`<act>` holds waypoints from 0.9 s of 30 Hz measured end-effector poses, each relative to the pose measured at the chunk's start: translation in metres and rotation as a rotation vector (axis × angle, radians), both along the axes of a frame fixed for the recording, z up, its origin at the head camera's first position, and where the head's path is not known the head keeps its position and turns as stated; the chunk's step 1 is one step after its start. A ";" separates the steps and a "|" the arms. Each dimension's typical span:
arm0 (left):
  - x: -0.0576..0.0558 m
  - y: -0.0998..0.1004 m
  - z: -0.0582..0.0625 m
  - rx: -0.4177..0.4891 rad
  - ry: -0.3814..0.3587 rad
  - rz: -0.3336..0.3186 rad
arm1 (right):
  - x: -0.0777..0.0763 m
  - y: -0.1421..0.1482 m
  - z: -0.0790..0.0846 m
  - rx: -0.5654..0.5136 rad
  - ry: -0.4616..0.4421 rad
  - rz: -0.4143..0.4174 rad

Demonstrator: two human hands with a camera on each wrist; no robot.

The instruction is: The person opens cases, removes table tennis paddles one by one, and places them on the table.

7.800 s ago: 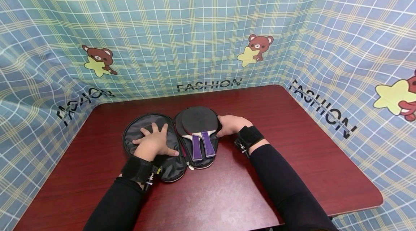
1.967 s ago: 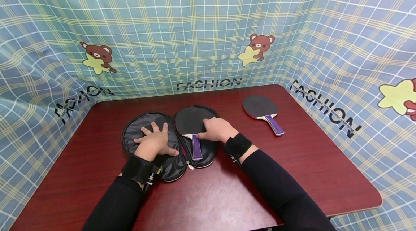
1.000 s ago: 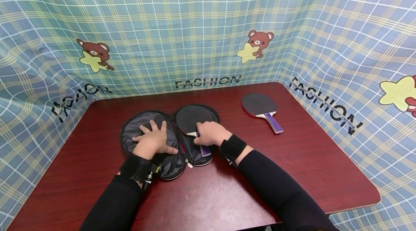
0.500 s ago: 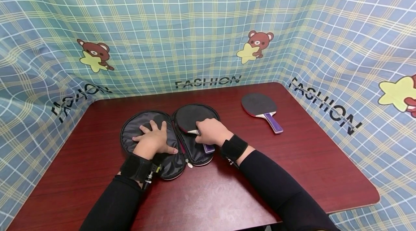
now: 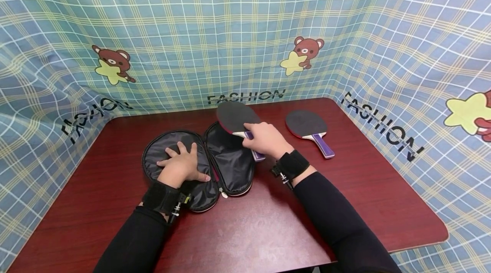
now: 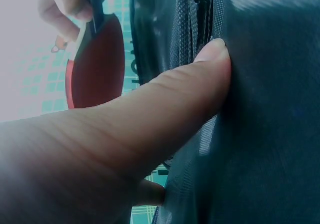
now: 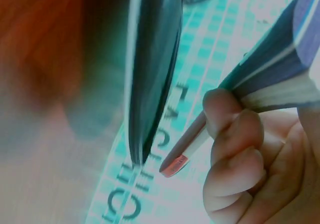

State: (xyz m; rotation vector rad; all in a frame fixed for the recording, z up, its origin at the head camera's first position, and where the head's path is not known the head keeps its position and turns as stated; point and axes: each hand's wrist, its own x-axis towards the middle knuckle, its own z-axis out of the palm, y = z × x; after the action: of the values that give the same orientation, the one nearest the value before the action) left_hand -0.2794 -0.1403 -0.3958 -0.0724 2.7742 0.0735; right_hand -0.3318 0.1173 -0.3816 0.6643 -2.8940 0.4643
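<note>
A black zippered paddle case point(image 5: 230, 166) lies unfolded on the table, its two halves side by side. My left hand point(image 5: 180, 166) rests on the left half with fingers spread; in the left wrist view its thumb point(image 6: 165, 103) lies along the zip edge. My right hand point(image 5: 264, 138) grips a ping-pong paddle point(image 5: 235, 115) by its purple and white handle, raised above the far part of the right half. The right wrist view shows curled fingers point(image 7: 235, 144) round that handle point(image 7: 280, 58). A second paddle point(image 5: 305, 123) lies black side up to the right.
The dark red table point(image 5: 345, 204) has a rounded right front corner. A blue plaid curtain point(image 5: 245, 30) with bear prints hangs behind it and along both sides. A zip pull point(image 5: 224, 194) sits at the case's near edge, between the halves.
First, one paddle went from the case to the table at right. Then my right hand gripped the other paddle's handle and lifted it up and away from the case. My left hand stayed put.
</note>
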 end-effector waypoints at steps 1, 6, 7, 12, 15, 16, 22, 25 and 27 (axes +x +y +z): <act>0.000 0.000 0.000 0.000 0.000 -0.002 | -0.003 0.005 0.000 -0.005 -0.003 -0.019; 0.001 0.000 0.000 -0.001 -0.003 -0.004 | -0.019 0.031 -0.004 -0.012 -0.035 -0.086; 0.001 0.000 0.000 -0.002 -0.004 -0.004 | -0.022 0.035 -0.006 -0.009 -0.048 -0.096; 0.001 -0.001 0.000 0.003 -0.003 -0.005 | -0.030 0.048 -0.015 0.008 -0.136 -0.106; 0.001 -0.002 0.001 0.006 0.001 -0.008 | -0.032 0.051 -0.018 0.027 -0.179 -0.105; 0.001 -0.002 0.001 0.006 0.002 -0.009 | -0.032 0.051 -0.019 0.034 -0.189 -0.105; 0.001 -0.001 0.001 0.009 0.004 -0.008 | -0.033 0.052 -0.023 0.061 -0.212 -0.098; 0.002 -0.001 0.001 0.011 0.003 -0.006 | -0.032 0.053 -0.025 0.086 -0.226 -0.098; 0.002 -0.001 0.000 0.013 0.001 -0.004 | -0.033 0.054 -0.026 0.115 -0.225 -0.098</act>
State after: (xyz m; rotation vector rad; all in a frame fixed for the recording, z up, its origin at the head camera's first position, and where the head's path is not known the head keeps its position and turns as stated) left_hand -0.2772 -0.1412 -0.3955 -0.0640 2.7742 0.0907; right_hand -0.3643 0.1710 -0.4080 0.5115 -3.1688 0.3853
